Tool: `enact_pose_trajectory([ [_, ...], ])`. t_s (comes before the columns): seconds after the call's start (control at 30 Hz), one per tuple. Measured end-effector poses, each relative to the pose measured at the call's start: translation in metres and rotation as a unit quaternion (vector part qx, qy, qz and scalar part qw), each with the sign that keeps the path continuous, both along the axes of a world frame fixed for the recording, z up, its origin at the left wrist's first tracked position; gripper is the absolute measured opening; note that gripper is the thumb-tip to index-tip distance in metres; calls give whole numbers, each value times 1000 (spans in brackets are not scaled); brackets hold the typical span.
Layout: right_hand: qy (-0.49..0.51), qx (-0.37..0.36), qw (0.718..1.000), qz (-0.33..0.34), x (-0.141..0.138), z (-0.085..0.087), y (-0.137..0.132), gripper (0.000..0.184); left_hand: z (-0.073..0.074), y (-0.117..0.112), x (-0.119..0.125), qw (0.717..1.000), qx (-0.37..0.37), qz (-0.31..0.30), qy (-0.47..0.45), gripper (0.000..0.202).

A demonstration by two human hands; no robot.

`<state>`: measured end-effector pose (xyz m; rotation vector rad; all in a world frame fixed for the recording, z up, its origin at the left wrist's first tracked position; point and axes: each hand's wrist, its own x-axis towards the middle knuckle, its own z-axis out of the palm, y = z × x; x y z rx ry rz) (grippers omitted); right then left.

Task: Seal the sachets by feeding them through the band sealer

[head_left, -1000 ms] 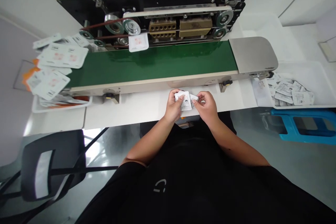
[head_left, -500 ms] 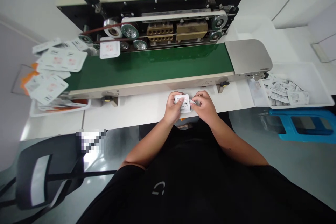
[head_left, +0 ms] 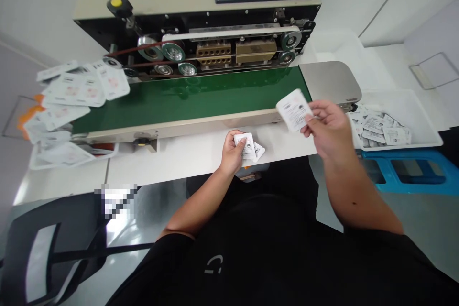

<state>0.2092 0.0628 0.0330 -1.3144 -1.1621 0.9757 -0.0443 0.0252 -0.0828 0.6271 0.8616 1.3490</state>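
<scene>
Bright, even, diffuse light, probably from overhead; shadows are soft and faint. Sheen lies on the green belt [head_left: 201,95], and white glare on the floor [head_left: 161,196] under the table [head_left: 172,158]. Wide-angle bending curves lines at the edges. Loose sachets [head_left: 71,91] far left look smeared. The sachet [head_left: 294,110] in the right hand [head_left: 328,129] is slightly motion-blurred; the small stack [head_left: 247,147] in the left hand [head_left: 231,153] is sharper. A pixelated patch [head_left: 116,200] sits lower left.
</scene>
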Motion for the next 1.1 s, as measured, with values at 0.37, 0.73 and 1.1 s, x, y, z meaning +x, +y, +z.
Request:
enact_pose_trajectory([
  [0.37,106,-46,993,-11,49,24,133,18,2,0,0,1000,-2,-6,-3,48],
  [0.73,117,-86,989,-7,16,27,158,19,6,-1,0,1000,-7,-6,-10,48],
  [1.1,56,-75,995,25,-32,31,127,28,5,0,0,1000,-10,-1,-10,48],
])
